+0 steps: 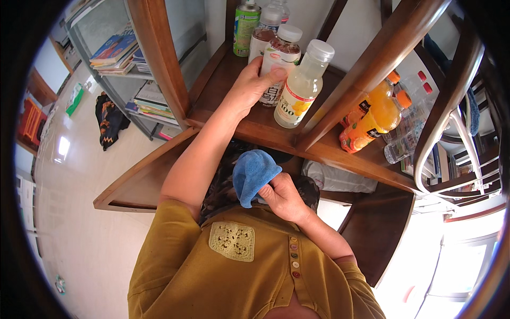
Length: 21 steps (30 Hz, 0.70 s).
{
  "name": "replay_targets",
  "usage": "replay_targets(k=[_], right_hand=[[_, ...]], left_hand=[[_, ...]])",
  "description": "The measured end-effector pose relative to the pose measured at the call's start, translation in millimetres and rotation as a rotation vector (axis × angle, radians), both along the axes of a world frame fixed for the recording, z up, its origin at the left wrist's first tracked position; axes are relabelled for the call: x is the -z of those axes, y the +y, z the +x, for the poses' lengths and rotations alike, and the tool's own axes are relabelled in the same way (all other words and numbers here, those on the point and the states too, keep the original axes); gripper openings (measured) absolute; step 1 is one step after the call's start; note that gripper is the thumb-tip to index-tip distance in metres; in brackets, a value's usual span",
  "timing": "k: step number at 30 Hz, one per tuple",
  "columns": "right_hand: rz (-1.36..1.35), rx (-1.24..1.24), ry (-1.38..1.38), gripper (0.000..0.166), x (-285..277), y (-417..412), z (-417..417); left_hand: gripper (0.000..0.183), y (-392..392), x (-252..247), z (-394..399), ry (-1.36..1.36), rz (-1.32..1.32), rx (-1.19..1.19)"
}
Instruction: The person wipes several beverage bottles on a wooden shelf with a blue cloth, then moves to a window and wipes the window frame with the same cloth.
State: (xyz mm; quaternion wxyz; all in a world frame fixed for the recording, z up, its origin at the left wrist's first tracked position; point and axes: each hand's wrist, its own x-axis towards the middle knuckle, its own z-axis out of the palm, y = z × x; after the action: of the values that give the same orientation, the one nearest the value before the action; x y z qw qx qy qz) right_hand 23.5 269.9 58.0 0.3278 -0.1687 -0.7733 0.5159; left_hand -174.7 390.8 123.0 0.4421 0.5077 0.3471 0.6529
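My left hand (255, 81) reaches onto the wooden shelf (221, 83), its thumb and fingers around a white-labelled bottle (279, 54) with a white cap. Just right of it, near the shelf's front edge, stands a clear bottle of pale drink (301, 89) with lemons on its label. Another white-capped bottle (263, 34) is behind the held one, partly covered by it. Lower down, close to my body, my right hand (285, 197) grips a blue cloth (255, 175), which bunches up above the fingers.
A green spray can (246, 30) stands at the back. Right of a slanting wooden post (366, 65) are orange drink bottles (368, 123) and clear plastic bottles (402, 143). An open cabinet door (139, 179) juts out left. A grey rack (147, 75) holds books; dark fabric (109, 119) lies on the floor.
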Motion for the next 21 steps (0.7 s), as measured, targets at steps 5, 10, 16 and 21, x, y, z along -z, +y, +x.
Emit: replay_targets(k=[5,10,16,21], right_hand=[[-0.010,-0.007,-0.022,0.019,4.0,4.6,1.1],[0.001,0.007,-0.016,0.018,6.6,7.8,1.4],[-0.004,-0.030,-0.006,0.017,6.0,5.7,-1.9],[0.017,-0.048,-0.013,0.016,3.8,4.3,-1.6]], left_hand=[[0.069,-3.7,8.6,-3.5,0.029,0.024,-0.080],[0.060,-15.0,26.5,-9.3,0.660,-0.049,-0.446],[0.058,4.2,32.8,-3.7,0.640,-0.006,-0.375],[0.055,21.3,30.8,0.1,0.480,-0.118,-0.176]])
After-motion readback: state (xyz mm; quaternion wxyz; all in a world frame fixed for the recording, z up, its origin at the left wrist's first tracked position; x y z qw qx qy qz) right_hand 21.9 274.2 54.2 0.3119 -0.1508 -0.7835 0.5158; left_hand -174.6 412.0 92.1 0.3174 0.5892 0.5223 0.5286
